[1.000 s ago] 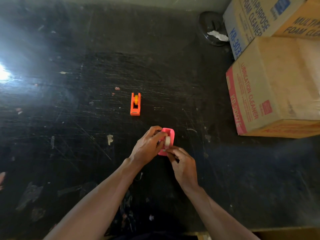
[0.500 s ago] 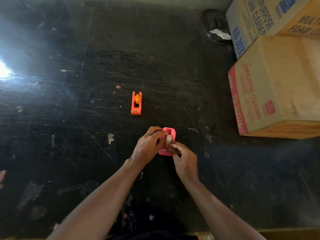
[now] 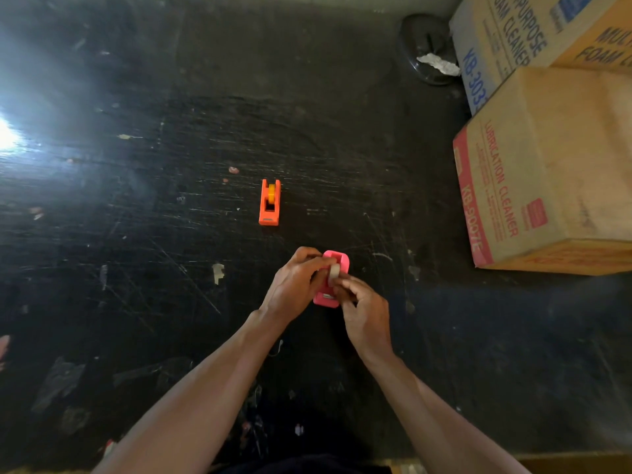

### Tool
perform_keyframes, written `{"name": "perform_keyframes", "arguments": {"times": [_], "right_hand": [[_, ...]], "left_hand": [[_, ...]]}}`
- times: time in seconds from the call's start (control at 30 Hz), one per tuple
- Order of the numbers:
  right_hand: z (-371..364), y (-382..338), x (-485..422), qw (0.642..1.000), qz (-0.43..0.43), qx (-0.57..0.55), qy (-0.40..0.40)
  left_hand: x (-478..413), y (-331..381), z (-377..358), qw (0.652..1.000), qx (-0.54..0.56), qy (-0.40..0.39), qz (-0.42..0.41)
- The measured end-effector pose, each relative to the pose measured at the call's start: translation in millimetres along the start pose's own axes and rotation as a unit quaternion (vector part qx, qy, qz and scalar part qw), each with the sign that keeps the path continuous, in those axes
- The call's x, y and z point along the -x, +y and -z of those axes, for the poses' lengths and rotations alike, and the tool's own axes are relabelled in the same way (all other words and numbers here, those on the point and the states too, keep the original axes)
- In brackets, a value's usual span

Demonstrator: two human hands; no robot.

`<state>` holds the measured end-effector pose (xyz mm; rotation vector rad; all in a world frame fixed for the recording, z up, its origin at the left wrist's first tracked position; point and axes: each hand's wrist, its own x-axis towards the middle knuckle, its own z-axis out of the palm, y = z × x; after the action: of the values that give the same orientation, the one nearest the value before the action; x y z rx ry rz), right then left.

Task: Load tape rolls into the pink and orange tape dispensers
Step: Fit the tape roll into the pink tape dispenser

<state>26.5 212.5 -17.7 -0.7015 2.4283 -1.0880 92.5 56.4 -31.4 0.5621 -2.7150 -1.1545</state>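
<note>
The pink tape dispenser [image 3: 333, 295] lies on the black scratched table [image 3: 171, 234], near the middle. My left hand [image 3: 294, 285] grips its left side. A white tape roll [image 3: 334, 270] sits in the dispenser's slot, and my right hand [image 3: 364, 309] pinches at the roll's near edge with its fingertips. Farther away and to the left, the orange tape dispenser [image 3: 270, 203] stands alone with a yellow-orange roll [image 3: 271, 193] in it. The pink dispenser's near end is partly hidden by my fingers.
Two cardboard boxes stand at the right: a lubrication cleaner box [image 3: 547, 172] and a foam cleaner box [image 3: 533, 32] behind it. A dark round dish with crumpled paper [image 3: 431, 53] sits at the back. Scraps of tape dot the table.
My right hand has crept forward onto the white roll in the pink dispenser. My left hand has stayed on the dispenser's side. The orange dispenser has not moved.
</note>
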Motion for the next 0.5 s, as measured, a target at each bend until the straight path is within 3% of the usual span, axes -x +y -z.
{"name": "perform_keyframes", "arguments": {"times": [0.5], "right_hand": [[0.2,4.0,18.7,0.997,0.039,0.061,-0.012]], "left_hand": [[-1.7,-5.6,1.1,0.999,0.029,-0.017,-0.002]]}}
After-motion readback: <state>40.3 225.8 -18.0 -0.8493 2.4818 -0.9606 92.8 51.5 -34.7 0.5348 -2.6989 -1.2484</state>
